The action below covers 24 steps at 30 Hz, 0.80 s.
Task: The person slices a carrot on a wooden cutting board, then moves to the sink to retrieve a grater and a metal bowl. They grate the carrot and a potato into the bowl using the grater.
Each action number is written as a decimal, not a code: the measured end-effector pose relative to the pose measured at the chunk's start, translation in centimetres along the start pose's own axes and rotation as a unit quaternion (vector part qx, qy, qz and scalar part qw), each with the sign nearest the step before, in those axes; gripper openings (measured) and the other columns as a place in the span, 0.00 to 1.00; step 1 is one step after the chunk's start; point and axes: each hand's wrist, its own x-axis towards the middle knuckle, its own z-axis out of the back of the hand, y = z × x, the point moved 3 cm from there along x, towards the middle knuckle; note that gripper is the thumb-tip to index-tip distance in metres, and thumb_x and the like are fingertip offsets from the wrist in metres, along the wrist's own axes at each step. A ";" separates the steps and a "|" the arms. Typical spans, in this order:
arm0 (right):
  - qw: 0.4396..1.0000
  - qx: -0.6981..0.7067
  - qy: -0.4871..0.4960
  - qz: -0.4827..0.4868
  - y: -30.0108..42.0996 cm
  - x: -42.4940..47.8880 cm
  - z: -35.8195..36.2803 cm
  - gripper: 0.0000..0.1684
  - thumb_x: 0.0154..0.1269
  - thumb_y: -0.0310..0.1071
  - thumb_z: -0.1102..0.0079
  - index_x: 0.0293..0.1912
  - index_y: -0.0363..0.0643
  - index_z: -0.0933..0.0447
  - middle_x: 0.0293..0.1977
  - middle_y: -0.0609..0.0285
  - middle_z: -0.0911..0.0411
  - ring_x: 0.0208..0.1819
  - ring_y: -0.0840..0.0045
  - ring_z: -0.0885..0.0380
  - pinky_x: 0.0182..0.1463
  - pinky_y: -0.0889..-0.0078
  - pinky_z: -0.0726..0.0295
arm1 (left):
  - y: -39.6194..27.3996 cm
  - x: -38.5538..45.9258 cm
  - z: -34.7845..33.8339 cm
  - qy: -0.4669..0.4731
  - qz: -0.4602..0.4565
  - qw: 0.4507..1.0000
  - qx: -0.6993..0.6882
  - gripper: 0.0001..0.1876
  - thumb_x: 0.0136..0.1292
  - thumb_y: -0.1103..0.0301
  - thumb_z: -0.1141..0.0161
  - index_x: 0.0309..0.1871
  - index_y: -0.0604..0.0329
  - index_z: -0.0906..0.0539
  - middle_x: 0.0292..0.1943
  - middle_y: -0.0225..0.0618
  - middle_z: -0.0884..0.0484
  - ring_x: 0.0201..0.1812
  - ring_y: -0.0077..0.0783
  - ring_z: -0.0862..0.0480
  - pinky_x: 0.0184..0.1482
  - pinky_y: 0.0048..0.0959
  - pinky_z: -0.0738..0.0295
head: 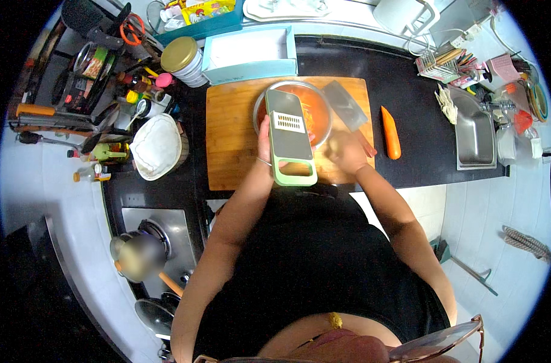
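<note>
My left hand grips a flat grater with a pale green frame and handle, tilted over a round metal bowl. Orange carrot shreds lie in the bowl, which rests on a wooden cutting board. My right hand is blurred, just right of the grater handle and low over the board; whether it holds anything cannot be made out. Beside it lies a cleaver with a wide metal blade and a reddish handle. A whole carrot lies on the dark counter.
Behind the board stand a light blue open box and a gold-lidded jar. A cloth-covered basket and bottles are at the left, above a gas stove with a pan. A metal sink is at the right.
</note>
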 end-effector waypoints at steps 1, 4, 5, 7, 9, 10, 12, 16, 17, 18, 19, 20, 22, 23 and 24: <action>0.991 0.102 -0.005 -0.091 0.3 0.2 1.5 0.30 0.49 0.43 0.42 0.51 0.38 0.32 0.46 0.43 0.31 0.47 0.53 0.30 0.48 0.58 0.26 | 0.1 0.0 0.4 0.001 0.004 1.000 -0.011 0.42 0.56 0.31 0.58 0.65 0.54 0.38 0.56 0.51 0.30 0.52 0.60 0.26 0.52 0.65 0.34; 0.749 0.577 -0.096 -0.312 -0.5 -0.7 3.4 0.24 0.62 0.45 0.53 0.54 0.41 0.33 0.47 0.53 0.28 0.46 0.64 0.26 0.37 0.63 0.20 | 0.2 0.0 0.1 0.004 -0.003 1.000 -0.009 0.39 0.57 0.36 0.56 0.64 0.55 0.36 0.54 0.52 0.28 0.52 0.61 0.26 0.49 0.63 0.30; 0.650 0.701 -0.089 -0.278 -0.9 -0.7 4.1 0.23 0.65 0.45 0.57 0.55 0.42 0.34 0.47 0.56 0.28 0.45 0.68 0.25 0.35 0.65 0.18 | 0.2 0.0 -0.3 -0.001 0.000 1.000 -0.011 0.38 0.57 0.36 0.56 0.63 0.55 0.35 0.54 0.51 0.28 0.52 0.59 0.25 0.48 0.63 0.29; 0.565 0.766 -0.113 -0.286 2.7 -0.8 7.3 0.22 0.66 0.44 0.56 0.54 0.42 0.34 0.47 0.55 0.27 0.44 0.72 0.24 0.34 0.65 0.18 | 0.1 0.4 0.0 0.033 -0.001 0.999 -0.007 0.38 0.58 0.36 0.57 0.63 0.56 0.35 0.55 0.53 0.28 0.53 0.58 0.26 0.53 0.64 0.34; 0.656 0.718 -0.057 -0.226 4.7 0.5 8.6 0.20 0.65 0.39 0.51 0.54 0.42 0.33 0.43 0.57 0.25 0.41 0.73 0.23 0.35 0.63 0.18 | 0.0 0.7 0.0 0.029 -0.001 1.000 -0.006 0.38 0.58 0.35 0.57 0.62 0.56 0.34 0.54 0.50 0.27 0.53 0.55 0.25 0.52 0.63 0.33; 0.733 0.648 -0.066 -0.198 6.7 1.2 9.6 0.18 0.64 0.35 0.47 0.52 0.41 0.32 0.39 0.60 0.23 0.39 0.75 0.22 0.37 0.67 0.19 | 0.0 1.0 -0.3 0.008 0.000 1.000 -0.006 0.38 0.58 0.35 0.57 0.61 0.56 0.33 0.52 0.47 0.26 0.51 0.52 0.24 0.49 0.61 0.30; 0.880 0.438 -0.118 -0.141 10.2 2.6 10.8 0.15 0.63 0.35 0.45 0.47 0.37 0.29 0.37 0.53 0.23 0.39 0.69 0.22 0.43 0.66 0.23 | -0.2 1.3 -1.9 0.052 -0.033 0.998 -0.004 0.36 0.59 0.34 0.56 0.58 0.56 0.31 0.50 0.41 0.24 0.49 0.44 0.22 0.47 0.51 0.24; 0.951 0.277 -0.120 -0.070 13.8 4.3 11.6 0.15 0.59 0.34 0.45 0.43 0.34 0.28 0.36 0.42 0.24 0.41 0.54 0.24 0.47 0.57 0.27 | -0.4 2.2 -2.3 0.011 -0.120 0.993 0.011 0.34 0.61 0.36 0.56 0.58 0.55 0.30 0.50 0.40 0.24 0.49 0.39 0.22 0.51 0.43 0.24; 0.958 0.255 -0.124 -0.045 14.3 4.2 11.8 0.16 0.59 0.34 0.45 0.43 0.33 0.28 0.36 0.41 0.25 0.41 0.52 0.25 0.47 0.56 0.28 | -0.6 2.2 -2.4 0.023 -0.122 0.992 0.012 0.33 0.61 0.36 0.56 0.58 0.54 0.30 0.50 0.40 0.24 0.49 0.39 0.22 0.52 0.42 0.25; 0.965 0.230 -0.127 -0.020 14.7 3.7 12.0 0.16 0.58 0.34 0.45 0.43 0.33 0.28 0.36 0.40 0.25 0.41 0.50 0.26 0.47 0.56 0.28 | -0.7 2.0 -3.1 0.036 -0.125 0.991 0.013 0.33 0.61 0.37 0.56 0.59 0.54 0.30 0.50 0.40 0.24 0.50 0.39 0.22 0.52 0.41 0.26; 0.970 0.205 -0.131 0.005 15.1 3.4 12.2 0.16 0.58 0.33 0.45 0.44 0.33 0.28 0.36 0.40 0.25 0.42 0.49 0.27 0.47 0.55 0.28 | -0.8 1.8 -3.7 0.049 -0.128 0.991 0.013 0.32 0.62 0.38 0.56 0.59 0.54 0.30 0.51 0.40 0.24 0.50 0.39 0.23 0.53 0.40 0.26; 0.965 0.204 -0.162 0.031 15.7 3.5 12.2 0.17 0.57 0.33 0.46 0.43 0.31 0.29 0.36 0.38 0.26 0.41 0.48 0.26 0.47 0.54 0.28 | -0.7 1.5 -4.3 0.028 -0.140 0.989 0.028 0.31 0.62 0.39 0.55 0.59 0.53 0.30 0.51 0.40 0.24 0.50 0.39 0.23 0.53 0.40 0.26; 0.958 0.258 -0.111 -0.049 14.6 5.7 11.2 0.17 0.57 0.33 0.46 0.43 0.30 0.29 0.36 0.37 0.26 0.41 0.47 0.26 0.47 0.53 0.28 | 0.2 1.7 -3.0 0.003 -0.111 0.993 0.027 0.33 0.60 0.37 0.55 0.58 0.53 0.30 0.49 0.39 0.24 0.49 0.38 0.23 0.51 0.40 0.25; 0.964 0.232 -0.116 -0.063 14.0 7.6 10.9 0.18 0.57 0.34 0.46 0.43 0.30 0.29 0.35 0.36 0.26 0.41 0.47 0.26 0.47 0.53 0.28 | 0.8 1.9 -2.3 -0.009 -0.097 0.995 0.026 0.33 0.60 0.36 0.55 0.58 0.53 0.30 0.49 0.39 0.24 0.49 0.37 0.23 0.50 0.40 0.25; 0.968 0.204 -0.123 -0.080 13.2 9.4 10.8 0.19 0.56 0.35 0.47 0.43 0.29 0.29 0.35 0.36 0.26 0.41 0.47 0.26 0.47 0.52 0.27 | 1.5 1.9 -2.7 -0.029 -0.069 0.997 -0.010 0.36 0.57 0.33 0.53 0.57 0.53 0.30 0.46 0.39 0.23 0.46 0.37 0.22 0.45 0.41 0.23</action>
